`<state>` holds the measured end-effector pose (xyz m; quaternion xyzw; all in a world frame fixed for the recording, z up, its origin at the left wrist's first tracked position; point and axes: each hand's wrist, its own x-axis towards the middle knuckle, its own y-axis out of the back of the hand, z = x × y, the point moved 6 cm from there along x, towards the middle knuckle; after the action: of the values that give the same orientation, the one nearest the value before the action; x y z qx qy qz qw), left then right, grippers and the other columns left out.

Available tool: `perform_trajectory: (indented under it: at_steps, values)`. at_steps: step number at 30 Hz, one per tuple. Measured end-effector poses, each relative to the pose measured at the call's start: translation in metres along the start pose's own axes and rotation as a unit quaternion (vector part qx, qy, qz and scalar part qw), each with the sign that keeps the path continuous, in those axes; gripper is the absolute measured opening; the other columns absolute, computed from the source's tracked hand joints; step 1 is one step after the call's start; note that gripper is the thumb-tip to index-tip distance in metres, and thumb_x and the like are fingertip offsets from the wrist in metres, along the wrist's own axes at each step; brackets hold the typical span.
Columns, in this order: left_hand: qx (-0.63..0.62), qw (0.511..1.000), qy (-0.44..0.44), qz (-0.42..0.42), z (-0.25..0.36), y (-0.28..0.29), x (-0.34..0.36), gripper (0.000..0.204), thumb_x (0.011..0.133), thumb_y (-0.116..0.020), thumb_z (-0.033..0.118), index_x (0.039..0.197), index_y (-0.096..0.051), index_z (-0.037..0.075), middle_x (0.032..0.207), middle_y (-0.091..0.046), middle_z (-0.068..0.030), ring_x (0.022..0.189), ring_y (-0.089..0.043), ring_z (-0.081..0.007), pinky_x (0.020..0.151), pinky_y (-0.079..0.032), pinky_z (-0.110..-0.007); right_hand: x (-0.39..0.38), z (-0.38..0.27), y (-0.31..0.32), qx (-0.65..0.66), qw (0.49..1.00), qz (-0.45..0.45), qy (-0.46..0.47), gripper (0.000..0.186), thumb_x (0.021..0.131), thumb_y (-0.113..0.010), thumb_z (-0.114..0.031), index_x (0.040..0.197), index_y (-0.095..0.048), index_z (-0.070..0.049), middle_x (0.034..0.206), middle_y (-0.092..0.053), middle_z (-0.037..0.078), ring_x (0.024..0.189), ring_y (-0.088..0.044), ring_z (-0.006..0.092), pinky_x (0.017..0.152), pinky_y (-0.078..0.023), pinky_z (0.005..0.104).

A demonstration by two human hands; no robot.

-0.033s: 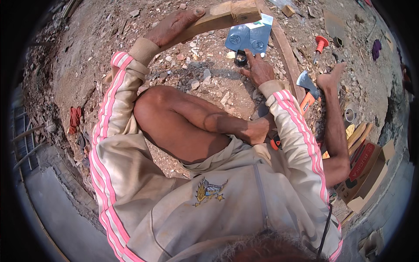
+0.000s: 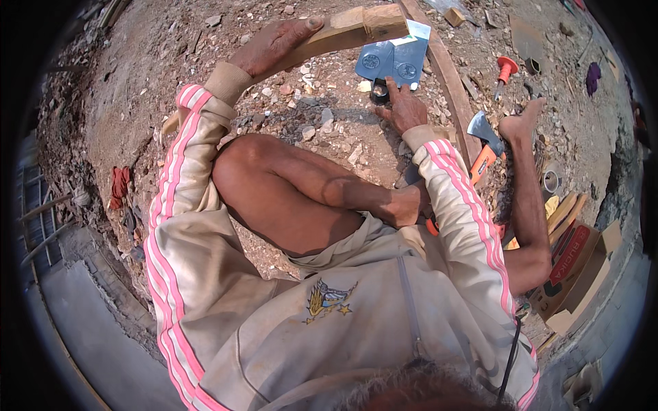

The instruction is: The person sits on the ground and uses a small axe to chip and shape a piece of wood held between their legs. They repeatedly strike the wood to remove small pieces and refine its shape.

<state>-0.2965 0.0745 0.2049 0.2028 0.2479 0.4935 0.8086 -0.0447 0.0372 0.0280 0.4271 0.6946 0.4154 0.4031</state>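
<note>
My left hand (image 2: pixel 277 46) is wrapped round a squared length of wood (image 2: pixel 336 33), held aslant at the top with a notch or step near its far end. My right hand (image 2: pixel 406 109) is low over the rubble, its index finger stretched out and its thumb apart from it. Between thumb and index finger sits a small black ring-shaped thing (image 2: pixel 379 92), and the fingers seem to hold it by its side. Just beyond lies a flat blue sheet or folder (image 2: pixel 391 60) with round marks, partly under the wood's end.
A long plank (image 2: pixel 445 82) runs along the ground on the right. Beside it lie an orange-handled axe (image 2: pixel 483 147) and a red-handled chisel (image 2: pixel 506 72). My bare foot (image 2: pixel 524 123) rests nearby. An open cardboard box (image 2: pixel 576 274) stands at the lower right, near a tape roll (image 2: pixel 550 181).
The black ring appears slightly turned, showing more of its opening. My right hand has shifted a little with it. The wood in my left hand has hardly moved.
</note>
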Motion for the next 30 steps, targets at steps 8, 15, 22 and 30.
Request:
perform_trajectory:
  at_steps: [8, 15, 22, 30]
  values:
    - [0.108, 0.993, 0.046, -0.028, -0.04, -0.015, 0.01, 0.076, 0.1, -0.043, 0.068, 0.128, -0.065, 0.001, 0.089, -0.067, -0.0126, 0.075, -0.064, -0.02, 0.065, -0.052, -0.036, 0.016, 0.029, -0.021, 0.093, 0.995, 0.023, -0.002, 0.075, 0.08, -0.08, -0.047, 0.139, -0.047, -0.013, 0.116, -0.069, 0.019, 0.104, -0.068, 0.0396, 0.085, -0.054, 0.0501]
    - [0.1, 0.984, 0.031, -0.147, -0.058, -0.064, 0.021, 0.072, 0.101, -0.041, 0.066, 0.104, -0.069, 0.0, 0.074, -0.061, -0.0123, 0.07, -0.061, -0.0209, 0.064, -0.05, -0.038, -0.08, 0.049, 0.053, 0.193, 0.968, -0.13, 0.096, 0.074, 0.07, -0.087, -0.031, 0.135, -0.057, -0.011, 0.109, -0.07, 0.02, 0.099, -0.069, 0.0362, 0.086, -0.054, 0.0442]
    - [0.053, 0.977, 0.008, -0.208, -0.086, -0.109, 0.029, 0.072, 0.102, -0.037, 0.067, 0.117, -0.064, 0.002, 0.092, -0.063, -0.0091, 0.084, -0.061, -0.0238, 0.076, -0.05, -0.035, -0.122, 0.07, 0.096, 0.37, 0.921, -0.055, 0.105, 0.066, 0.074, -0.075, -0.015, 0.137, -0.057, -0.006, 0.131, -0.063, 0.015, 0.12, -0.061, 0.0255, 0.102, -0.049, 0.0374]
    - [0.107, 0.979, -0.078, -0.156, -0.033, -0.103, 0.058, 0.08, 0.083, -0.071, 0.07, 0.124, -0.059, 0.002, 0.103, -0.063, -0.0104, 0.092, -0.061, -0.0238, 0.079, -0.051, -0.038, -0.078, 0.109, 0.078, 0.382, 0.92, 0.084, -0.028, 0.068, 0.078, -0.084, -0.025, 0.132, -0.057, 0.006, 0.13, -0.062, 0.018, 0.116, -0.063, 0.0251, 0.1, -0.048, 0.0352]
